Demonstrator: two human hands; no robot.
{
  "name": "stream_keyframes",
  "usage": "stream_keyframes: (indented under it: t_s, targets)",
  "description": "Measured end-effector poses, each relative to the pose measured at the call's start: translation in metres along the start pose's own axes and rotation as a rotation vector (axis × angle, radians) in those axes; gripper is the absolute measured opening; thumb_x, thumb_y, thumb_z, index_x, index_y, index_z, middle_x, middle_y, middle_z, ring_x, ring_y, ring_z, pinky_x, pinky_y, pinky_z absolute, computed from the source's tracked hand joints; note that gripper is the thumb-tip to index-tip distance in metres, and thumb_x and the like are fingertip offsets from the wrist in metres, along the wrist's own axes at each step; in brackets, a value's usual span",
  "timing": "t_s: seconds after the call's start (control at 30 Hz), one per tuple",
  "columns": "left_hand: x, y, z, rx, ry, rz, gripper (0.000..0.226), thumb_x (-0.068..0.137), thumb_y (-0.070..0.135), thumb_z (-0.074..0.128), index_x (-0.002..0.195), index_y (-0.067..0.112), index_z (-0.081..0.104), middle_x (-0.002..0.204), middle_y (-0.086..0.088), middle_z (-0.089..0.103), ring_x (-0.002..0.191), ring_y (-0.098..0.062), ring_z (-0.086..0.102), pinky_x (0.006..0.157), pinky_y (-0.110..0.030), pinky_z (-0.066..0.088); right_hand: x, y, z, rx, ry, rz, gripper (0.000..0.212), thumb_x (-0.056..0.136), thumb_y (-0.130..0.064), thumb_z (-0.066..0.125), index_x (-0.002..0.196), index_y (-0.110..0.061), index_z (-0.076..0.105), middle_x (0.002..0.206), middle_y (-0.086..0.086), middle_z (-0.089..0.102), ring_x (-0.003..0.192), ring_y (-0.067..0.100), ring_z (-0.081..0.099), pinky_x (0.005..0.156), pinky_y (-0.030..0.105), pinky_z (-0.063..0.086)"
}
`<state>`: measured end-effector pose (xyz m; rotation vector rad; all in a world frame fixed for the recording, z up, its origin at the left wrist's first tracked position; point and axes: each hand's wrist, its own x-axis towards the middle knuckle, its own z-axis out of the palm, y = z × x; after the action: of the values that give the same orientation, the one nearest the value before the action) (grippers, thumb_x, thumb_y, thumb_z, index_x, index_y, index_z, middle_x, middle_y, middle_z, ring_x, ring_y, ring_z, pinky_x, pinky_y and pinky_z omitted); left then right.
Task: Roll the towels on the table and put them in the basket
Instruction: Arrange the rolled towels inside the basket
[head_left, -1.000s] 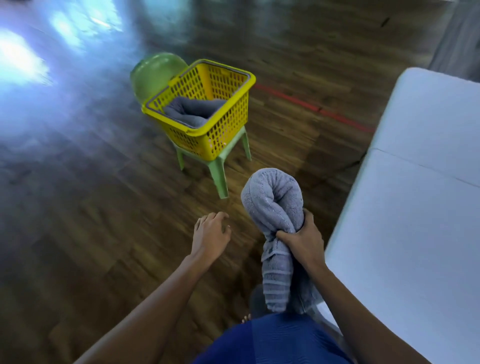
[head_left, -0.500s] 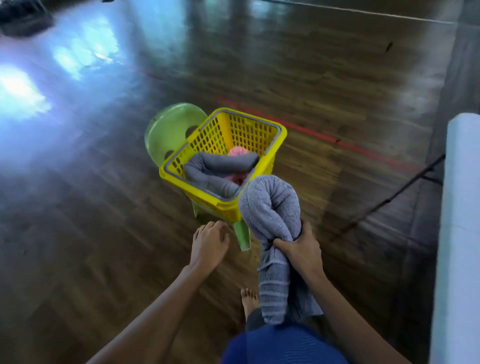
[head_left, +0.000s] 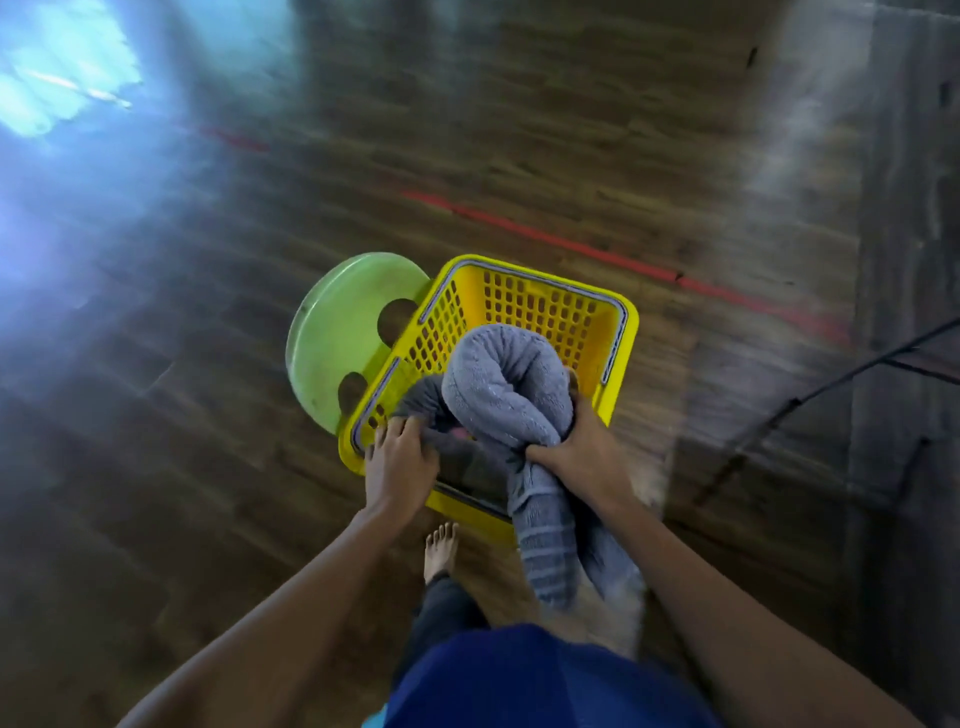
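- Wooden floor (head_left: 156, 467) on all sides of the basket; blurred, with a pale glare patch far to the basket's left.
- Green plastic chair (head_left: 337, 332) touching the basket's left side. Its round back shows two dark holes, and the basket sits on it.
- Left hand (head_left: 397, 467) at the basket's near-left corner. Its fingers (head_left: 388, 435) are curled down, clutching a darker towel (head_left: 423, 400) just inside the rim.
- The darker towel lies inside the basket against its left wall, partly under the rolled towel. A small pink patch (head_left: 460, 432) shows beside it; what it is cannot be told.
- Bare foot (head_left: 441, 551) on the floor just short of the basket's near edge, toes toward the basket.
- Yellow basket (head_left: 621, 332), perforated walls, open top, grey strip along the rim.
- Rolled towel (head_left: 498, 384), light grey, bent into a hump over the middle of the basket. Its striped ends hang outside, over the near rim.
- Right hand (head_left: 587, 452) above the basket's near-right part, fingers (head_left: 550, 457) clamped round the rolled towel just below the hump.
- Blue garment (head_left: 535, 680) nearest the camera, below the basket.
- Red line (head_left: 571, 244) on the floor beyond the basket, slanting away to its right.
- Thin black cable or rod (head_left: 831, 384) on the floor well to the basket's right.
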<state>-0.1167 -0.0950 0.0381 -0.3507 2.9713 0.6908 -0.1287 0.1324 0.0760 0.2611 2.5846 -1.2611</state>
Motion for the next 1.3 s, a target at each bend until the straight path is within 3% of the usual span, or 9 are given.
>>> stream_keyframes:
  t_s: [0.17,0.3,0.47,0.63,0.77,1.03,1.17,1.23,1.3]
  targets:
    - [0.08,-0.041,-0.015,-0.04,0.049,-0.03,0.038,0.085,0.009,0.05,0.122,0.015,0.053,0.123,-0.008,0.053,0.115,-0.033,0.048,0.091,-0.05,0.04,0.061,-0.031,0.045,-0.327,-0.043,-0.001,0.097,0.058,-0.056,0.071,0.14,-0.03,0.027,0.127,0.009,0.055,0.103,0.037,0.059,0.08,0.047,0.052]
    - [0.127,-0.062,-0.015,-0.131,0.061,-0.07,0.031,0.092,0.007,0.045,0.12,0.012,0.056,0.123,-0.011,0.054,0.116,-0.034,0.046,0.089,-0.048,0.038,0.094,-0.032,0.079,-0.59,-0.152,-0.089,0.102,0.061,-0.055,0.072,0.146,-0.027,0.022,0.135,0.008,0.049,0.117,0.036,0.052,0.092,0.046,0.043]
    - [0.162,-0.093,0.009,-0.069,-0.167,-0.013,0.037,0.098,0.014,0.044,0.133,0.007,0.048,0.137,-0.016,0.046,0.124,-0.039,0.041,0.099,-0.048,0.033,0.108,-0.017,0.115,-0.77,-0.302,-0.237,0.104,0.063,-0.056,0.075,0.148,-0.028,0.022,0.132,0.005,0.049,0.119,0.031,0.048,0.097,0.045,0.035]
    - [0.16,-0.098,0.028,-0.025,-0.373,-0.097,0.054,0.1,0.02,0.039,0.151,0.013,0.024,0.155,-0.011,0.027,0.136,-0.036,0.031,0.106,-0.048,0.033,0.111,0.011,0.137,-0.846,-0.37,-0.135,0.112,0.064,-0.059,0.074,0.151,-0.024,0.013,0.144,0.01,0.036,0.13,0.034,0.035,0.108,0.05,0.025]
    - [0.157,-0.097,0.035,-0.043,-0.32,-0.117,0.053,0.099,0.019,0.04,0.15,0.012,0.027,0.15,-0.012,0.033,0.131,-0.038,0.036,0.102,-0.051,0.037,0.109,0.023,0.147,-0.905,-0.402,-0.047,0.109,0.073,-0.052,0.073,0.151,-0.018,0.005,0.153,0.013,0.021,0.137,0.034,0.025,0.112,0.053,0.018]
    - [0.175,-0.09,0.043,-0.022,-0.269,-0.074,0.052,0.097,0.016,0.045,0.146,0.018,0.03,0.145,-0.013,0.035,0.128,-0.041,0.037,0.093,-0.054,0.04,0.12,0.032,0.141,-0.767,-0.436,-0.034,0.111,0.067,-0.059,0.072,0.152,-0.024,0.009,0.15,0.01,0.026,0.134,0.034,0.027,0.109,0.053,0.02]
    - [0.194,-0.079,0.05,-0.035,-0.234,-0.02,0.053,0.097,0.015,0.046,0.147,0.019,0.028,0.15,-0.009,0.031,0.131,-0.036,0.037,0.093,-0.053,0.041,0.144,0.03,0.127,-0.546,-0.4,0.057,0.088,0.075,-0.079,0.051,0.146,-0.031,0.032,0.146,0.006,0.035,0.135,0.032,0.031,0.109,0.051,0.022]
    - [0.209,-0.076,0.055,-0.046,-0.214,0.006,0.055,0.097,0.015,0.047,0.148,0.018,0.027,0.151,-0.008,0.03,0.132,-0.035,0.037,0.092,-0.052,0.042,0.166,0.027,0.122,-0.491,-0.257,0.008,0.062,0.086,-0.063,0.052,0.133,-0.022,0.049,0.135,0.006,0.047,0.128,0.03,0.041,0.105,0.047,0.03]
    - [0.223,-0.072,0.06,-0.054,-0.198,0.044,0.057,0.096,0.015,0.049,0.149,0.017,0.026,0.152,-0.009,0.029,0.134,-0.035,0.035,0.094,-0.053,0.042,0.194,0.022,0.116,-0.509,-0.178,-0.06,0.047,0.089,-0.042,0.058,0.128,-0.016,0.053,0.13,0.007,0.051,0.124,0.03,0.045,0.102,0.045,0.034]
